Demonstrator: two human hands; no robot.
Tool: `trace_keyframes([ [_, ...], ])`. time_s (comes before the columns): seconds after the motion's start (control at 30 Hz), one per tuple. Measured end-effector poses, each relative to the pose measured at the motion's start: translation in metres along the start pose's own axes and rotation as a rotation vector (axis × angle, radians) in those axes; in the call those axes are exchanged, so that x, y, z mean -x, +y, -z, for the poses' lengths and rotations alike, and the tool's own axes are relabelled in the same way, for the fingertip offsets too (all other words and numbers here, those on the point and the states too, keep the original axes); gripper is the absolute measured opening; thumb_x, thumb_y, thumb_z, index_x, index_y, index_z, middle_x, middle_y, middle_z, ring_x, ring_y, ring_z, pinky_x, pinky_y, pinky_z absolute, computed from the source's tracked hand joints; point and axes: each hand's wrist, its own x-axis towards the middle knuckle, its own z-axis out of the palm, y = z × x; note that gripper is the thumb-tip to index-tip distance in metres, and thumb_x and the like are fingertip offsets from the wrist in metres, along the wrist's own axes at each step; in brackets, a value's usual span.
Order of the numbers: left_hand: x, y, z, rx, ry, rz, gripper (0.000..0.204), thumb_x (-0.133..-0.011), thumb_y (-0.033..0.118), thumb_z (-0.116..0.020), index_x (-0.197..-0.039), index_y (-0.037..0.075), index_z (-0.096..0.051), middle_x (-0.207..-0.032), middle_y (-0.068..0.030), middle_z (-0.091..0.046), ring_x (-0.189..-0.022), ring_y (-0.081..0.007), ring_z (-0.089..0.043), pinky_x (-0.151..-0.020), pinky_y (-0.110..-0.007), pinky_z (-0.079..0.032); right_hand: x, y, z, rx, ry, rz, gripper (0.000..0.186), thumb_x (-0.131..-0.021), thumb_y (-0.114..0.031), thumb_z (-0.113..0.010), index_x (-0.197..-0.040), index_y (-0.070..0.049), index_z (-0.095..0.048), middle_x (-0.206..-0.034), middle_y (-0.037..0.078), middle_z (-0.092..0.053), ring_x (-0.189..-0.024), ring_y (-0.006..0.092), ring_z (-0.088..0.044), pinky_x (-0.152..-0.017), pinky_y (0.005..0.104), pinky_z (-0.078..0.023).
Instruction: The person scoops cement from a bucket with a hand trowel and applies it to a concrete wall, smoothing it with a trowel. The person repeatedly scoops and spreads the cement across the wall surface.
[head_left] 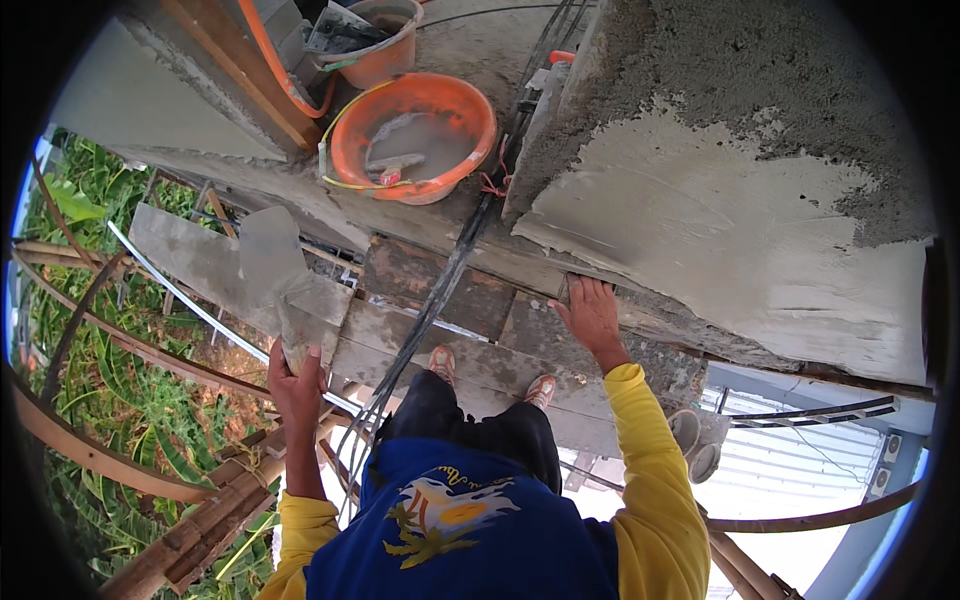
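Note:
My left hand (297, 385) is closed around the lower end of a cement-smeared trowel (272, 250), out on the left side. The trowel's broad grey blade points away from me, over a grey board (180, 245). My right hand (592, 318) lies with fingers stretched out on the edge of the concrete ledge, just below the partly plastered wall (690, 200). No tool shows in it. That wall carries smooth, pale wet-looking plaster low down and rough dark grey render higher up.
An orange basin (478, 110) of cloudy water, with a tool in it, sits on the ledge beside another bucket (385, 62). Black cables (445, 275) run down across the planks (570, 400) under my feet. Bamboo poles (120, 450) edge a drop to greenery on the left; a pale roof (790, 450) lies below right.

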Motion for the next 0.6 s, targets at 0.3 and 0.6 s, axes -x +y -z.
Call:
trace_keyframes([
  [0.3, 0.011, -0.011, 0.037, -0.082, 0.104, 0.049, 0.033, -0.102, 0.011, -0.074, -0.13, 0.0, -0.061, -0.077, 0.0012, -0.059, -0.054, -0.0047, -0.049, -0.048, -0.023, -0.038, -0.014, 0.0, -0.073, 0.094, 0.031, -0.059, 0.064, -0.098, -0.048, -0.071, -0.138, 0.001, -0.062, -0.137, 0.02, -0.064, -0.13, 0.0389, -0.058, -0.112, 0.0507, -0.044],
  [0.6, -0.002, -0.012, 0.035, -0.083, 0.056, 0.056, 0.03, -0.102, 0.01, -0.073, -0.128, 0.001, -0.061, -0.077, 0.0007, -0.059, -0.054, -0.0051, -0.049, -0.048, -0.024, -0.039, -0.018, 0.0, -0.067, 0.098, 0.066, -0.134, 0.069, -0.096, -0.048, -0.073, -0.143, 0.001, -0.059, -0.142, 0.02, -0.061, -0.135, 0.0404, -0.055, -0.116, 0.0544, -0.041],
])
